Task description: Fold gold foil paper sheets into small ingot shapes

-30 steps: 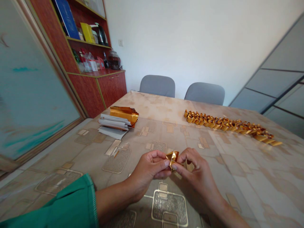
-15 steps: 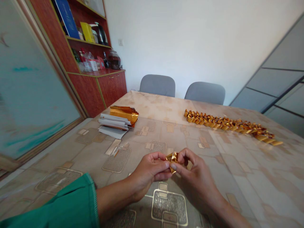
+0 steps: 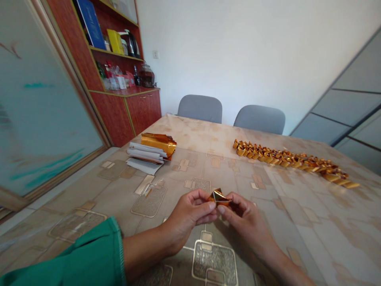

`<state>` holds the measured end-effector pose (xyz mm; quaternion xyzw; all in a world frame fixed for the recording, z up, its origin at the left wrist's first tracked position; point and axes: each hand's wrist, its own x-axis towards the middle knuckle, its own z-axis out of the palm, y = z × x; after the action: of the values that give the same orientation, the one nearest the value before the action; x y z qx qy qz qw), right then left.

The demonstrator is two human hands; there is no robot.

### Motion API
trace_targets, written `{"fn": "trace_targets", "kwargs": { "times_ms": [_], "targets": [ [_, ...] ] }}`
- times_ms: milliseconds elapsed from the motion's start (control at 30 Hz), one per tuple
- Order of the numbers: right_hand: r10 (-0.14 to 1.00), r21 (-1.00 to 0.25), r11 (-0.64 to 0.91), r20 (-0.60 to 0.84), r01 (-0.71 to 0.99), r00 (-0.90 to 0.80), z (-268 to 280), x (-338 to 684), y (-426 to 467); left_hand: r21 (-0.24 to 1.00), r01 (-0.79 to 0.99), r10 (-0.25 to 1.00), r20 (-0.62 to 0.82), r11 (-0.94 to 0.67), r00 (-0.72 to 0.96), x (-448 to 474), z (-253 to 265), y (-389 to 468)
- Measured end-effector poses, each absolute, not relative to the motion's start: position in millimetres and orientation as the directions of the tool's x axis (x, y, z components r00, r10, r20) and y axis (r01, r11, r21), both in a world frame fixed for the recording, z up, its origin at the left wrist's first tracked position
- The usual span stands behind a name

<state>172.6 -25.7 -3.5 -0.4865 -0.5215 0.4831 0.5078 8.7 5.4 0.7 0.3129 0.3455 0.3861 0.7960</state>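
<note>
A small piece of folded gold foil paper (image 3: 219, 196) is held above the table between my two hands, with a peak standing up in its middle. My left hand (image 3: 193, 208) pinches its left end between thumb and fingers. Its right end is gripped by my right hand (image 3: 242, 214), thumb in front and fingers curled behind. On the far left of the table lies a stack of gold foil sheets (image 3: 156, 141), beside white-backed sheets (image 3: 145, 153). Several folded gold foil pieces (image 3: 285, 157) stand in long rows at the right.
A patterned cloth covers the table (image 3: 178, 230). Two grey chairs (image 3: 200, 108) stand at its far edge, against the white wall. A red-brown cabinet (image 3: 143, 111) with shelves of household items and a frosted glass door (image 3: 44, 99) are on the left.
The foil piece has been turned and opened out between my fingers, so a pointed peak now shows. My right hand has shifted slightly right and lower. The view has moved a little.
</note>
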Motion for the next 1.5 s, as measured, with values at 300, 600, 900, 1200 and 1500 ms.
{"fn": "trace_targets", "kwargs": {
  "times_ms": [300,600,900,1200,1500],
  "targets": [
    [0.999,-0.999,0.01,0.013,-0.049,-0.048,7.8,171.0,-27.2,0.88,-0.289,0.86,-0.217,0.377,0.461,8.8,1.1,7.1],
    [0.998,-1.0,0.017,0.017,0.0,-0.059,1.4,175.4,-27.9,0.877,-0.271,0.853,-0.243,0.397,0.462,8.4,0.1,7.7],
    [0.997,-0.985,-0.062,-0.054,-0.161,-0.055,-6.3,173.3,-25.9,0.85,-0.265,0.834,-0.302,0.455,0.462,7.6,1.2,8.2],
    [0.994,-1.0,-0.008,-0.005,-0.029,-0.106,10.4,174.2,-26.7,0.845,-0.28,0.84,-0.305,0.456,0.448,6.6,0.7,9.5],
    [0.981,-0.992,-0.083,-0.065,-0.091,-0.183,-0.2,180.5,-27.4,0.842,-0.24,0.806,-0.32,0.483,0.498,2.5,3.3,14.8]
  ]
}}
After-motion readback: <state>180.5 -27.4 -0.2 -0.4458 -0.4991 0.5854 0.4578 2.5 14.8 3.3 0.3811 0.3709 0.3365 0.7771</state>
